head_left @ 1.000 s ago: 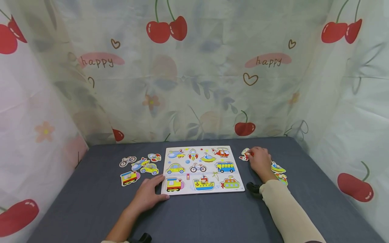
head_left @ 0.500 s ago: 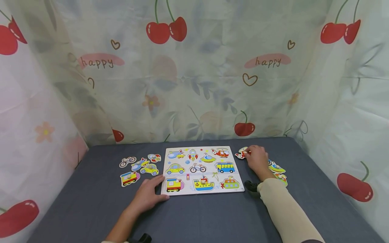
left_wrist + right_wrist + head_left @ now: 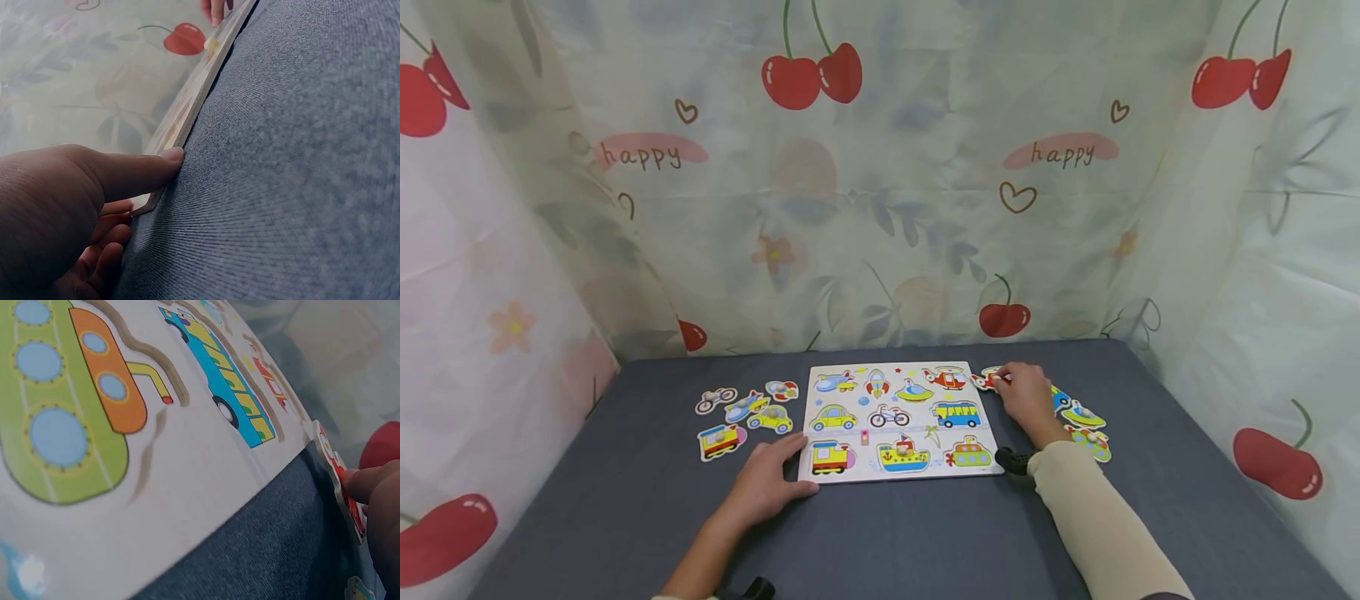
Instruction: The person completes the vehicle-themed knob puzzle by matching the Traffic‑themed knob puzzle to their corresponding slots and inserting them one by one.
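Observation:
A white vehicle puzzle board (image 3: 863, 400) lies on the dark table. My left hand (image 3: 765, 483) is at its near left corner, fingers along the left edge. In the left wrist view the straight thumb (image 3: 140, 172) touches the board's near edge. My right hand (image 3: 1028, 400) pinches a red helicopter piece (image 3: 987, 379) between thumb and fingertips, right at the board's far right edge. In the right wrist view the helicopter piece (image 3: 340, 481) stands tilted, overlapping the board's corner. A printed helicopter shape (image 3: 945, 378) is in the board's top right.
Right of the board lie a bus piece (image 3: 1060, 398) partly hidden by the hand, a flying saucer piece (image 3: 1083, 415) and a submarine piece (image 3: 1093, 445). To the left are train (image 3: 720, 440), car (image 3: 771, 418), airplane (image 3: 746, 407), rocket (image 3: 782, 390) and bicycle (image 3: 715, 400) pieces.
My right hand has slid the helicopter piece leftward to the board's edge, uncovering more of the bus piece. The left hand has stayed at the board's corner.

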Tool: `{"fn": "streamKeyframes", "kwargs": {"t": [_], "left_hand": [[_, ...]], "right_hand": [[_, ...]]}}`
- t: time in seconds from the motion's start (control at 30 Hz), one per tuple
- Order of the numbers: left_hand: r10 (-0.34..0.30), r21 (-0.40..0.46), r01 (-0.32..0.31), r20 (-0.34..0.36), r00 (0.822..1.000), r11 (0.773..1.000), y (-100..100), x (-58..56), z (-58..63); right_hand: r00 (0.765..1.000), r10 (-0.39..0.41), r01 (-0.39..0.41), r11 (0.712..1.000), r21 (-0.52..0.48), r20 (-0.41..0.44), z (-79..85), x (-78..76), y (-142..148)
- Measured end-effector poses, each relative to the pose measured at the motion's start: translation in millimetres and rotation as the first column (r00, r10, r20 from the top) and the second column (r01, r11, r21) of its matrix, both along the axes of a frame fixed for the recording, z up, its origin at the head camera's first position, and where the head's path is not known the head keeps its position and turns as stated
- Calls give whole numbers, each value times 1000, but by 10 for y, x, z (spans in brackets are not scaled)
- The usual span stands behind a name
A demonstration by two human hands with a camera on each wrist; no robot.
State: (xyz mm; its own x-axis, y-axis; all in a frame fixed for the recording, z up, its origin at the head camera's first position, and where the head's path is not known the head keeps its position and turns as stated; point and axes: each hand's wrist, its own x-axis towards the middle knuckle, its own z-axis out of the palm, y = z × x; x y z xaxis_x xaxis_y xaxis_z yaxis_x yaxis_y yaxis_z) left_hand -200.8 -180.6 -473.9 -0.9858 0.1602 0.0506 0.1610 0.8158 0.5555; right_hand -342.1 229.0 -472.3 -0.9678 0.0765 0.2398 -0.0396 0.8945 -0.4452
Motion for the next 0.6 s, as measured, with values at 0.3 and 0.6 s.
{"fn": "streamKeyframes", "kwargs": {"t": [0.3,0.6], "left_hand": [[1,-4,-1,12,1000,1000,2,6,11],[7,-4,-7,10,1000,1000,-9,5,18]], "right_hand": [[1000,-5,5,999,-47,10,-10,1,-136],[1000,12,-11,998,-54,7,5,-50,-287]]}}
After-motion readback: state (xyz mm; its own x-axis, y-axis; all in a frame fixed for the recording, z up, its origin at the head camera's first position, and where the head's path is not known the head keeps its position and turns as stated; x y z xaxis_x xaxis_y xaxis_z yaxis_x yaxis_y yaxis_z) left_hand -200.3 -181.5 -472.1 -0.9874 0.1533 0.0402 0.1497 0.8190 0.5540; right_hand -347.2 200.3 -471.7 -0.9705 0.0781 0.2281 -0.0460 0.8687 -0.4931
